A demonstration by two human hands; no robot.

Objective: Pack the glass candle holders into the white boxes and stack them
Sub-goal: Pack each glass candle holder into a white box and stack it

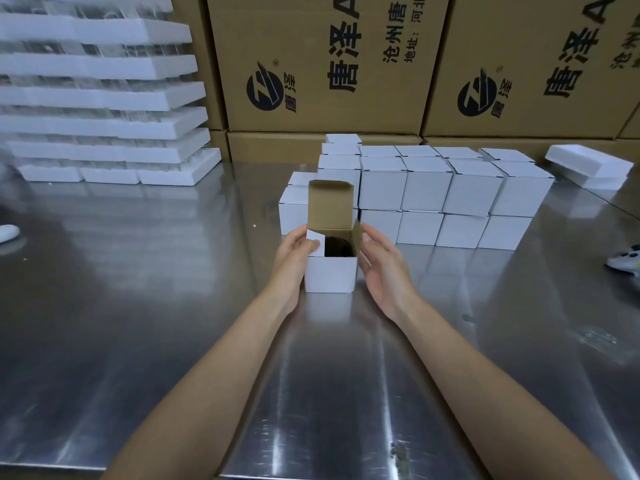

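This is a packing area in a factory or warehouse. A long stainless-steel table (pixel 138 306) serves as the work surface. Big brown shipping cartons (pixel 322 64) printed with a logo and Chinese lettering line the back. Identical small white boxes (pixel 426 188) stand in stacked rows, and foam trays (pixel 104 98) of glassware are piled high at the left.

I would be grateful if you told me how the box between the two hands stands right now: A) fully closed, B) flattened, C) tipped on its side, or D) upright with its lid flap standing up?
D: the box sits upright on the table, its lid flap stands up, and the dark candle holder shows inside, while the left hand folds a side flap in.
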